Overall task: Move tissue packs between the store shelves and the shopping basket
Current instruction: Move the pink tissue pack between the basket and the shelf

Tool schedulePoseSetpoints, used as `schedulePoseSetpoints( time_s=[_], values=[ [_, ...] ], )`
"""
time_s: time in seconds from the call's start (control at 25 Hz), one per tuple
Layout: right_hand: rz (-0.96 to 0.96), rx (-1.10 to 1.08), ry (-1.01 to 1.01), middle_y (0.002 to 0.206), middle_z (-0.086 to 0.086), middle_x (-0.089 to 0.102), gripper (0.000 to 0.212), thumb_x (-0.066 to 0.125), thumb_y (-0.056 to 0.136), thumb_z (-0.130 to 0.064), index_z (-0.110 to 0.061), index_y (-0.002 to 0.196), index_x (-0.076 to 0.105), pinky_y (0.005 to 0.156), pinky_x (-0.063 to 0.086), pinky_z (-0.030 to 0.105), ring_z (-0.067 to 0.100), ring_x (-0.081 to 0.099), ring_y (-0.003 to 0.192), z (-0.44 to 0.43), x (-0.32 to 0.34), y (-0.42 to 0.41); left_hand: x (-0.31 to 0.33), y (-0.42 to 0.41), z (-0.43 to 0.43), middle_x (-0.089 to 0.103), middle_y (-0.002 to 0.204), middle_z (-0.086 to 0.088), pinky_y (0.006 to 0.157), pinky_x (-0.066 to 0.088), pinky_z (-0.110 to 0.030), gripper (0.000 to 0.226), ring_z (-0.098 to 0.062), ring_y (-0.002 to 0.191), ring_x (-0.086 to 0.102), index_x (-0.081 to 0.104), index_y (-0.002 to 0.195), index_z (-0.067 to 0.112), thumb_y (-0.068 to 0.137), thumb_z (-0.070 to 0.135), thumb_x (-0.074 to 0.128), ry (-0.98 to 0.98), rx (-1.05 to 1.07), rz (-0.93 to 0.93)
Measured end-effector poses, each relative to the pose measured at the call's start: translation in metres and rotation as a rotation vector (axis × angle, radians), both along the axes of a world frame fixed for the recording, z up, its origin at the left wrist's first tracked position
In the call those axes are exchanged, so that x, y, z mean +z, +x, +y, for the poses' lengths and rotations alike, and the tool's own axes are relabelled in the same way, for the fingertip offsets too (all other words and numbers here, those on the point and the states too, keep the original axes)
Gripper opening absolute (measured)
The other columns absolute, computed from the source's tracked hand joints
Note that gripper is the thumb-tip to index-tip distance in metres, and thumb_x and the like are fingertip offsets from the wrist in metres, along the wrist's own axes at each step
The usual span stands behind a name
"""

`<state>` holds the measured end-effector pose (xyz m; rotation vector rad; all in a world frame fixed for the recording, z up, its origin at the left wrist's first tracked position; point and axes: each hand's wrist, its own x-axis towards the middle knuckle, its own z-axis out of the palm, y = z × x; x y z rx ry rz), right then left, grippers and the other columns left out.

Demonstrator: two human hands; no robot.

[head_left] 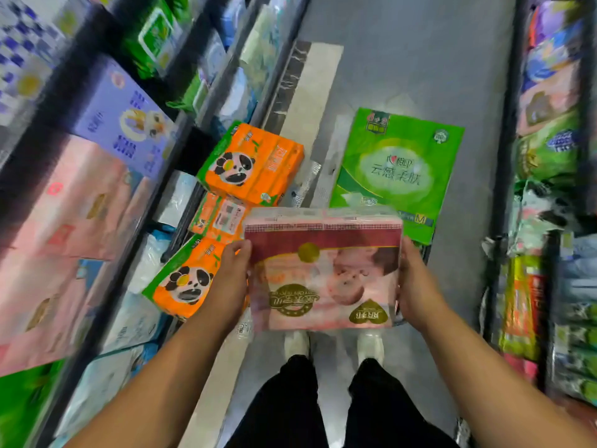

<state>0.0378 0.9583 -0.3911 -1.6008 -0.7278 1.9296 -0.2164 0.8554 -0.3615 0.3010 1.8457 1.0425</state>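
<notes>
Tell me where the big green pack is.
Head view: the big green pack lies flat in the aisle, right of the orange panda packs, beyond the pink pack.

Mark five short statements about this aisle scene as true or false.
1. Both hands, the left hand and the right hand, hold the pink tissue pack, one at each side. True.
2. The large green pack stands on the right-hand shelf. False: it lies face up in the aisle, beyond the pink tissue pack.
3. Orange panda packs sit to the left of the pink tissue pack. True.
4. The left hand is empty. False: it grips the left edge of the pink tissue pack.
5. White shoes show below the pink tissue pack. True.
</notes>
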Motion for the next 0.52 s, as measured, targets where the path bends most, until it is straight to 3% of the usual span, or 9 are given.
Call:
schedulePoseSetpoints(
  time_s=[0.04, 0.12, 0.16, 0.24, 0.36, 0.4, 0.44, 0.52],
  values=[
    [-0.006, 0.053, 0.0, 0.088, 0.004, 0.074, 0.052, 0.039, 0.096, -0.058, -0.015, 0.102, 0.066, 0.076, 0.053, 0.028, 0.022, 0.066, 0.085, 0.005, 0.008, -0.001, 0.013, -0.001, -0.005, 0.065, 0.111, 0.004, 0.075, 0.052, -0.037, 0.032, -0.014, 0.096, 0.064, 0.057, 0.111, 0.035, 0.096, 0.056, 0.038, 0.016, 0.076, -0.026],
    [-0.018, 0.208, -0.007, 0.112, -0.005, 0.072, 0.058, 0.033, 0.091, -0.07, -0.028, 0.118, 0.064, 0.093, 0.049, 0.043, 0.02, 0.063, 0.108, 0.014, 0.026, -0.009, 0.043, -0.007, -0.019, 0.071, 0.102, 0.006, 0.07, 0.052, -0.034, 0.044, -0.013, 0.091, 0.066, 0.063, 0.11, 0.03, 0.097, 0.059, 0.033, 0.052, 0.217, -0.026],
    [-0.028, 0.273, -0.005, 0.119, -0.005, 0.069, 0.059, 0.032, 0.09, -0.072, -0.032, 0.121, 0.061, 0.093, 0.048, 0.048, 0.021, 0.062, 0.113, 0.019, 0.039, -0.015, 0.055, -0.009, -0.028, 0.073, 0.094, 0.008, 0.068, 0.052, -0.032, 0.046, -0.012, 0.086, 0.068, 0.066, 0.104, 0.028, 0.097, 0.058, 0.032, 0.063, 0.268, -0.02],
    [0.001, 0.414, 0.055, 0.108, -0.007, 0.072, 0.05, 0.034, 0.093, -0.066, -0.03, 0.116, 0.061, 0.079, 0.052, 0.04, 0.016, 0.068, 0.099, 0.026, 0.067, -0.034, 0.076, -0.012, -0.047, 0.074, 0.091, 0.005, 0.073, 0.053, -0.035, 0.046, -0.015, 0.083, 0.069, 0.068, 0.096, 0.025, 0.096, 0.059, 0.036, 0.08, 0.376, -0.031],
    [-0.039, 0.58, 0.22, 0.096, -0.006, 0.068, 0.023, 0.058, 0.095, -0.03, -0.021, 0.116, 0.057, 0.06, 0.047, 0.024, 0.007, 0.064, 0.074, 0.021, 0.096, -0.063, 0.1, -0.007, -0.074, 0.072, 0.101, -0.008, 0.083, 0.051, -0.051, 0.028, -0.032, 0.095, 0.067, 0.069, 0.1, 0.022, 0.092, 0.046, 0.056, 0.104, 0.443, 0.017],
    [-0.057, 0.63, 0.302, 0.096, -0.006, 0.063, 0.03, 0.064, 0.091, -0.013, -0.021, 0.118, 0.053, 0.057, 0.048, 0.02, 0.007, 0.06, 0.074, 0.015, 0.104, -0.074, 0.107, -0.003, -0.084, 0.073, 0.099, -0.01, 0.084, 0.052, -0.052, 0.021, -0.035, 0.095, 0.068, 0.07, 0.098, 0.022, 0.087, 0.038, 0.063, 0.102, 0.44, 0.068],
    [-0.089, 0.69, 0.385, 0.097, -0.005, 0.06, 0.041, 0.067, 0.085, 0.0, -0.022, 0.117, 0.051, 0.059, 0.05, 0.017, 0.007, 0.059, 0.076, 0.008, 0.109, -0.084, 0.114, 0.002, -0.092, 0.073, 0.094, -0.011, 0.082, 0.053, -0.05, 0.018, -0.034, 0.09, 0.07, 0.071, 0.095, 0.024, 0.08, 0.033, 0.069, 0.089, 0.466, 0.119],
    [-0.165, 0.815, 0.555, 0.111, 0.007, 0.06, 0.055, 0.07, 0.077, 0.006, -0.024, 0.12, 0.053, 0.083, 0.054, 0.029, 0.018, 0.061, 0.092, -0.009, 0.115, -0.102, 0.128, 0.004, -0.111, 0.073, 0.089, -0.008, 0.077, 0.056, -0.042, 0.027, -0.028, 0.08, 0.071, 0.066, 0.09, 0.025, 0.066, 0.033, 0.078, 0.036, 0.564, 0.167]
  ],
)
